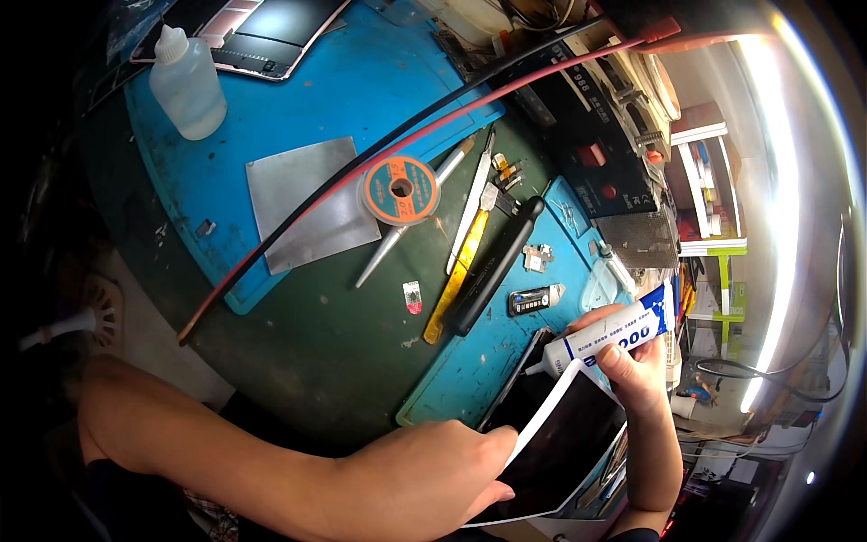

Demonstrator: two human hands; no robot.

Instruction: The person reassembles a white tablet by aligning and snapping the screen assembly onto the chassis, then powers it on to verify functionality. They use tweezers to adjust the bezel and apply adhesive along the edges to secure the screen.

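My left hand (424,483) is closed on the near left edge of a tablet screen panel (564,447). The panel is black and glossy with a white border, and it stands tilted. My right hand (637,366) grips a white and blue glue tube (601,336), lying sideways with its thin nozzle pointing left. That nozzle sits by the panel's upper corner; whether it touches is unclear. Behind the white edge shows part of a dark flat slab (510,388), mostly hidden. Some of my right fingers are hidden behind the tube.
A solder wire spool (400,191) rests near a grey metal plate (312,203). Nearby lie a black cylindrical tool (495,266), a yellow strip (456,280) and tweezers (471,203). A squeeze bottle (187,86) stands far left. Red and black cables cross above the mat (298,99).
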